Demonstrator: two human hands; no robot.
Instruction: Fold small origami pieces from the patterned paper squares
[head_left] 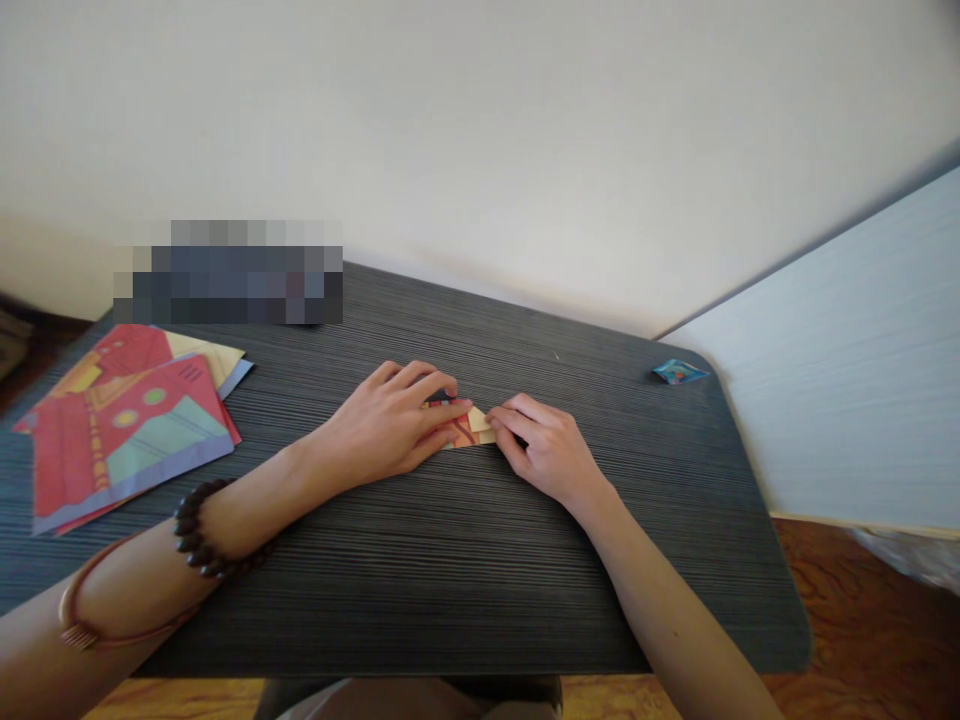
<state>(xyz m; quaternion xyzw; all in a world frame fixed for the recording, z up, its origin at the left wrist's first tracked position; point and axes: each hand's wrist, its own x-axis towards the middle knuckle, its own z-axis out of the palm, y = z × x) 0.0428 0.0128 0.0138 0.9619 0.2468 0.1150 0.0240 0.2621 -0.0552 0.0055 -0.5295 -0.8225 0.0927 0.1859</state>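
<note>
A small strip of folded paper [465,425], patterned in red and orange with a pale yellow flap at its right end, lies on the dark table. My left hand [397,415] rests over its left part, the index finger and thumb holding it against the tabletop. That hand covers much of the paper. At the right end, my right hand [544,440] pinches the pale flap between thumb and fingers. The fingertips of both hands are close together but apart.
Several colourful printed paper sheets [135,430] lie overlapped on the table's left side. A small blue folded paper piece [679,371] sits near the far right corner. Behind the sheets is a blurred-out dark object [232,280]. A wall backs the table [450,580]; a pale panel [862,370] stands to the right.
</note>
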